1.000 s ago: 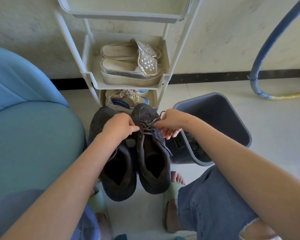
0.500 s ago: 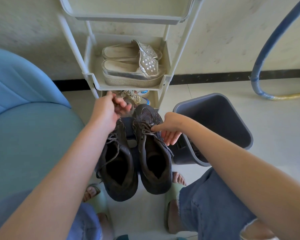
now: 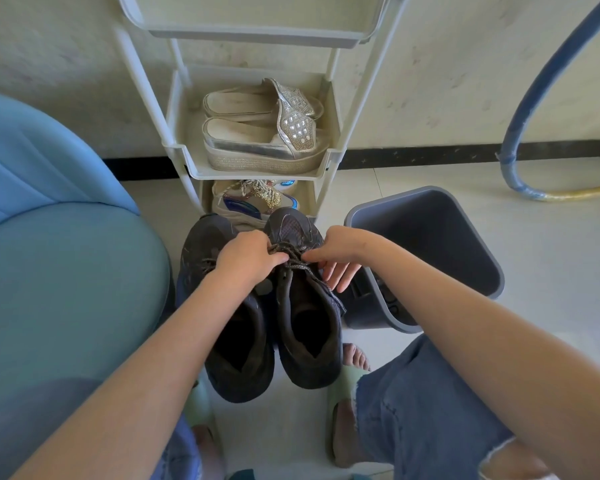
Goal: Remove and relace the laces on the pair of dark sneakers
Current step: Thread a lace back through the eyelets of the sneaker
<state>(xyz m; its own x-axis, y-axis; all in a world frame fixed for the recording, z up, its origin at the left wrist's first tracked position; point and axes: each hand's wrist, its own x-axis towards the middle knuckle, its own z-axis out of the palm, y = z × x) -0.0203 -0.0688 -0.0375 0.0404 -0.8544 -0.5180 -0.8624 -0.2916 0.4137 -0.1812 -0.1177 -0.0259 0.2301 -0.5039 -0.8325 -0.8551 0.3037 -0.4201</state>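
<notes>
Two dark sneakers stand side by side on the floor between my feet, toes pointing away. The right sneaker has a dark speckled lace across its upper eyelets. My left hand pinches that lace from the left side near the toe end. Opposite it, my right hand pinches the lace with thumb and forefinger while its other fingers hang spread beside the shoe. The left sneaker lies partly under my left forearm, with some lace showing near its toe.
A pale shoe rack stands right behind the sneakers, holding silver platform sandals and a colourful shoe lower down. A grey bin sits at the right, a blue cushioned seat at the left. A blue hose curves at far right.
My left hand had lifted away toward the rack half a second ago; it has come back down onto the right sneaker's lace. The right hand stayed at the lace.
</notes>
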